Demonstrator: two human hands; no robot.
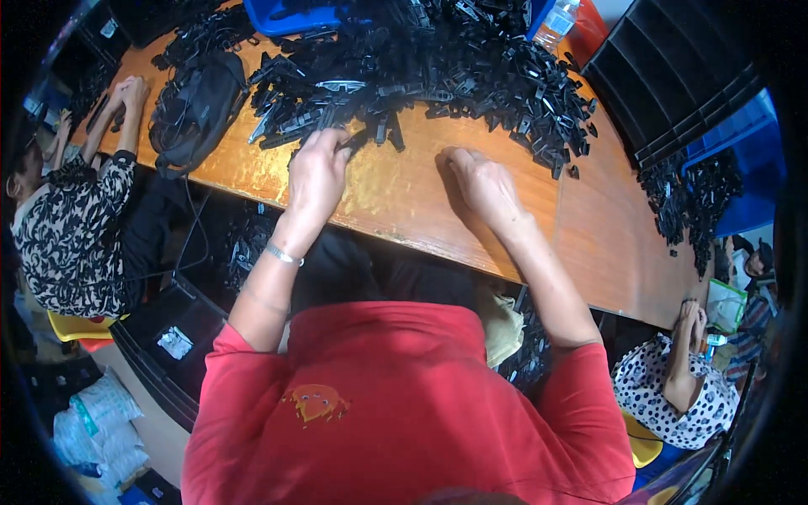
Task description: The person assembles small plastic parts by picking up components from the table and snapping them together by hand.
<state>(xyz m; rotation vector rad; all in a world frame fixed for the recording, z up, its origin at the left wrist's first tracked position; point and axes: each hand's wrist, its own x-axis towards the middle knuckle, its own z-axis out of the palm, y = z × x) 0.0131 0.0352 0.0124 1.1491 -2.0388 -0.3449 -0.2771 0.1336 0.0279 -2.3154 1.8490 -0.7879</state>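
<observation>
My left hand point(317, 175) is at the near edge of a big heap of small black plastic parts point(471, 71). Its fingers are bent and closed together among dark pieces, and what they pinch is not clear. To the right, my right hand point(486, 183) rests low over the bare wood of the table point(404, 198), apart from the heap. Its fingers curl inward, and anything inside them is hidden. A few longer black pieces point(383, 133) lie just right of my left fingertips.
A black bag point(198, 109) lies left of the heap. At the back are a blue tray point(295, 21) and a plastic bottle point(555, 23). A black crate point(673, 63) stands at right, near more black parts point(699, 198). People sit at left point(80, 223) and right point(677, 391).
</observation>
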